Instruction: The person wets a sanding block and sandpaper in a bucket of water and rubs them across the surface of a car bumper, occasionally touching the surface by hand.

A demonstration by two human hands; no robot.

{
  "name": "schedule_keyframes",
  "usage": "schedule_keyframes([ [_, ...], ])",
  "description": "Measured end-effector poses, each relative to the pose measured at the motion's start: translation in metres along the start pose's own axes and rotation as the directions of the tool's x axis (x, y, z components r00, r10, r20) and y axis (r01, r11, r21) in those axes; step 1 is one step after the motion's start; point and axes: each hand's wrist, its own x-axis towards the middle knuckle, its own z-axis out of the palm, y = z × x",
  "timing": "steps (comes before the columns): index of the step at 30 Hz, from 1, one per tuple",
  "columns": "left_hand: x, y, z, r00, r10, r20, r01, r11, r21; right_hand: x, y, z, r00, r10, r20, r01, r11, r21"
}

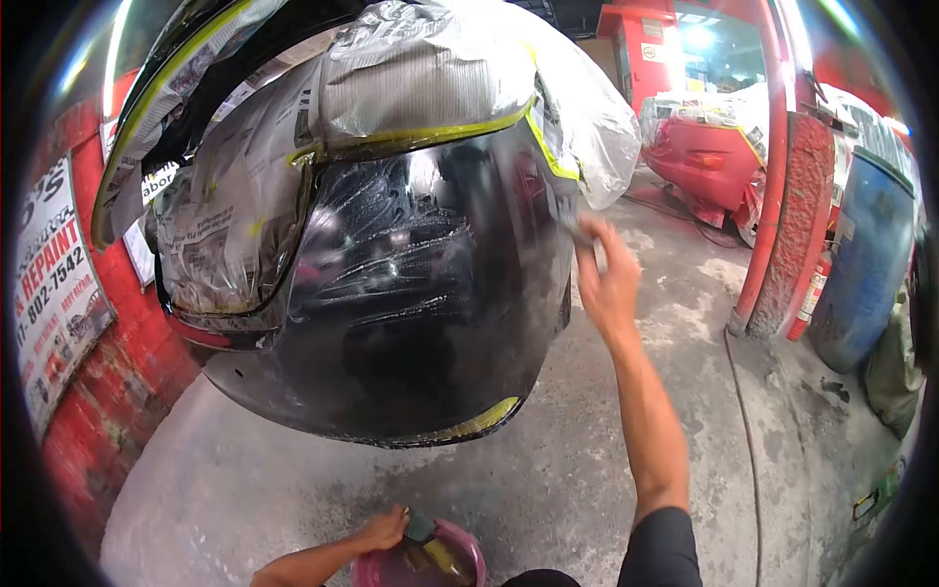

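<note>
The right hand (606,279) pinches a grey pad (579,231) at the right edge of the black bumper (411,293); open floor (587,460) lies beside it. The bumper, straight ahead, looks wet and streaked. The left hand (383,530) is at the bucket (473,550), and its grip I cannot tell.

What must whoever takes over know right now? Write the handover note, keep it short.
Right hand: raised at the right edge of the black panel, blurred; whether it holds anything is unclear.
Left hand: low, gripping a dark pad at the pink bowl.
Done: newspaper, plastic sheet and yellow tape mask the area above the panel; its middle is wet and streaked.
Left: probably the lower part and the right edge, which look less streaked.
</note>
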Motion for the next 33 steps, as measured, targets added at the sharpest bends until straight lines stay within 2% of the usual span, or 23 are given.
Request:
schedule_keyframes([
  [2, 0.001, -0.01, 0.011, 0.997, 0.063, -0.033, -0.063, 0.998, 0.019, 0.063, 0.02, 0.045, 0.981, -0.162, -0.107, 0.161, 0.987, -0.022],
  [3, 0.003, -0.015, 0.013, 0.99, 0.125, -0.063, -0.123, 0.992, 0.041, 0.087, 0.027, 0.065, 0.974, -0.199, -0.105, 0.193, 0.979, -0.067],
  [4, 0.008, -0.019, 0.012, 0.992, 0.119, -0.053, -0.117, 0.992, 0.039, 0.106, 0.035, 0.083, 0.968, -0.23, -0.097, 0.218, 0.969, -0.113],
  [6, 0.01, -0.033, 0.013, 0.966, 0.257, -0.027, -0.255, 0.966, 0.049, 0.125, 0.043, 0.104, 0.964, -0.233, -0.126, 0.224, 0.971, -0.086],
  [8, 0.01, -0.028, 0.007, 0.979, 0.203, 0.005, -0.203, 0.975, 0.092, 0.119, 0.051, 0.104, 0.991, -0.132, -0.029, 0.135, 0.985, 0.106],
  [9, 0.011, -0.026, 0.007, 0.984, 0.176, 0.01, -0.176, 0.974, 0.144, 0.11, 0.06, 0.105, 0.968, -0.252, 0.01, 0.252, 0.967, 0.032],
  [10, 0.015, -0.03, 0.009, 0.984, 0.169, 0.052, -0.175, 0.975, 0.134, 0.093, 0.06, 0.1, 0.975, -0.219, 0.036, 0.218, 0.976, 0.019],
  [12, 0.016, -0.04, 0.021, 0.965, 0.252, -0.068, -0.235, 0.953, 0.192, 0.046, 0.053, 0.084, 0.984, -0.169, 0.06, 0.167, 0.985, 0.044],
  [13, 0.017, -0.044, 0.028, 0.968, 0.247, -0.042, -0.235, 0.953, 0.191, 0.012, 0.06, 0.081, 0.988, -0.15, 0.034, 0.149, 0.988, 0.041],
  [16, 0.02, -0.052, 0.026, 0.971, 0.223, -0.08, -0.204, 0.959, 0.198, -0.117, 0.045, 0.065, 1.0, -0.015, 0.014, 0.015, 1.0, -0.015],
  [17, 0.019, -0.048, 0.027, 0.959, 0.263, -0.106, -0.242, 0.954, 0.179, -0.166, 0.038, 0.064, 0.999, 0.016, -0.038, -0.014, 0.998, 0.069],
  [18, 0.019, -0.046, 0.026, 0.944, 0.301, -0.134, -0.278, 0.946, 0.166, -0.22, 0.029, 0.062, 0.986, 0.168, 0.016, -0.168, 0.986, -0.023],
  [19, 0.016, -0.05, 0.028, 0.947, 0.294, -0.129, -0.269, 0.946, 0.179, -0.278, 0.036, 0.063, 0.98, 0.196, 0.042, -0.192, 0.978, -0.083],
  [20, 0.016, -0.055, 0.033, 0.927, 0.337, -0.166, -0.309, 0.935, 0.174, -0.316, 0.034, 0.056, 0.956, 0.288, 0.061, -0.282, 0.955, -0.09],
  [21, 0.021, -0.057, 0.033, 0.9, 0.385, -0.207, -0.352, 0.919, 0.177, -0.334, 0.037, 0.052, 0.925, 0.372, 0.072, -0.365, 0.926, -0.094],
  [22, 0.02, -0.055, 0.032, 0.902, 0.379, -0.207, -0.34, 0.919, 0.2, -0.331, 0.043, 0.045, 0.923, 0.38, 0.056, -0.376, 0.924, -0.075],
  [24, 0.014, -0.044, 0.027, 0.985, 0.165, -0.054, -0.147, 0.957, 0.249, -0.314, 0.045, 0.028, 0.938, 0.295, 0.184, -0.283, 0.955, -0.088],
  [25, 0.016, -0.061, 0.038, 0.997, 0.083, -0.01, -0.076, 0.947, 0.311, -0.303, 0.049, 0.02, 0.948, 0.289, 0.133, -0.284, 0.957, -0.058],
  [26, 0.025, -0.078, 0.045, 1.0, 0.0, 0.021, -0.008, 0.928, 0.372, -0.296, 0.051, 0.009, 0.948, 0.223, 0.227, -0.206, 0.974, -0.096],
  [27, 0.022, -0.061, 0.032, 0.998, 0.056, -0.022, -0.047, 0.956, 0.29, -0.287, 0.056, -0.001, 0.93, 0.154, 0.333, -0.116, 0.984, -0.132],
  [28, 0.011, -0.039, 0.025, 0.992, 0.109, -0.067, -0.094, 0.977, 0.193, -0.274, 0.065, -0.005, 0.942, 0.131, 0.309, -0.1, 0.989, -0.113],
  [30, 0.014, -0.037, 0.024, 0.979, 0.159, -0.128, -0.132, 0.972, 0.195, -0.239, 0.074, -0.009, 0.984, 0.151, 0.095, -0.131, 0.973, -0.191],
  [33, 0.011, -0.044, 0.031, 0.964, 0.221, -0.15, -0.19, 0.962, 0.195, -0.143, 0.074, -0.01, 0.997, 0.025, -0.074, -0.035, 0.991, -0.13],
])
